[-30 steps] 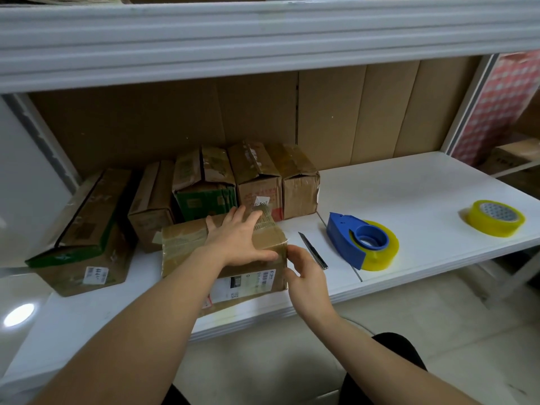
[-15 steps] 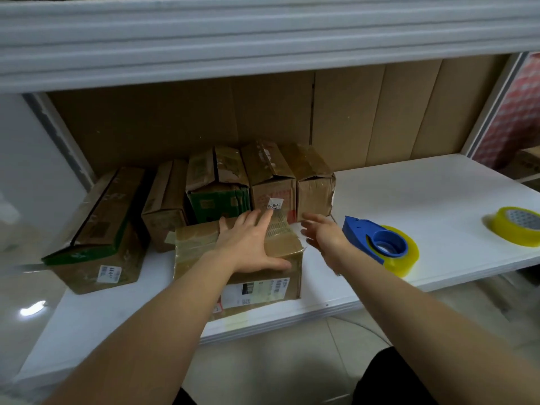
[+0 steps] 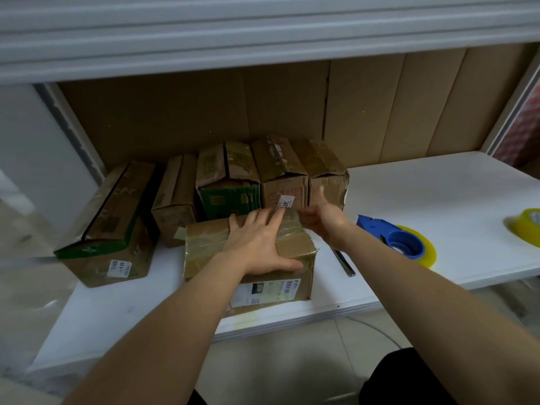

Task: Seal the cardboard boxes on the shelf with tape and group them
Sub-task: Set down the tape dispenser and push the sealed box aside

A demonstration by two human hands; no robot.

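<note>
A taped cardboard box (image 3: 204,252) with a white shipping label stands at the front edge of the white shelf (image 3: 423,194). My left hand (image 3: 257,244) lies flat on its top, fingers spread. My right hand (image 3: 324,220) is open at the box's far right corner, fingers pointing toward the back row. Behind it stands a row of several brown boxes (image 3: 280,171) against the cardboard back wall. A longer box with a green edge (image 3: 117,226) lies at the left.
A blue tape dispenser (image 3: 391,241) with a yellow roll sits to the right of the front box. A thin dark blade or pen (image 3: 344,263) lies between them. A loose yellow tape roll (image 3: 526,226) is at the far right. An upper shelf beam (image 3: 263,33) overhangs.
My right hand left the box's front right corner and moved up and back to its far right corner. My left hand stayed flat on the box top.
</note>
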